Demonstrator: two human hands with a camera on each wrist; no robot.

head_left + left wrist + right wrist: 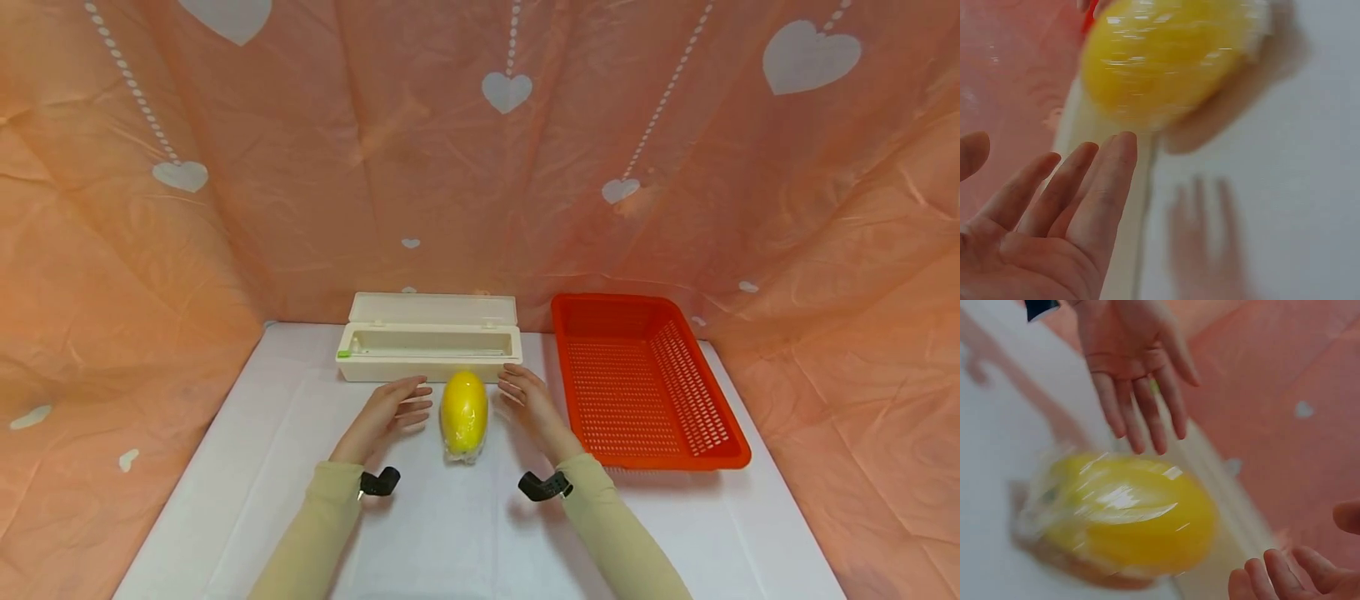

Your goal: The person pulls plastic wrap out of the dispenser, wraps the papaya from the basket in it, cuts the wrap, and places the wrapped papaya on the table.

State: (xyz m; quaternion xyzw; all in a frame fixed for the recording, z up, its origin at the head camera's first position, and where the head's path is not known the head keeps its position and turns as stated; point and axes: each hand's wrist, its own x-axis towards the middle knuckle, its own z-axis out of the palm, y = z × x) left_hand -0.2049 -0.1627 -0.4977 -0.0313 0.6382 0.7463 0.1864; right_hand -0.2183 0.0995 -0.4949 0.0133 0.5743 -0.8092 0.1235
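Observation:
A yellow oval fruit (464,412), its exact kind unclear, is wrapped in clear film gathered at the near end. It lies between the two hands, touching neither. In both wrist views the fruit (1160,59) is blurred, with its shadow offset on the white surface, so it seems to be off the table. To its left, my left hand (386,412) has its palm turned inward and fingers extended. On the opposite side my right hand (534,408) faces it, fingers loosely extended. The right wrist view shows the fruit (1135,515) below the left hand's fingertips.
Behind the hands stands a cream cling film box (427,369) with its lid (433,309) raised and a green piece (343,354) at its left end. An orange-red perforated basket (573,392) is at the right. Patterned pink cloth (450,183) hangs around the white table (255,467).

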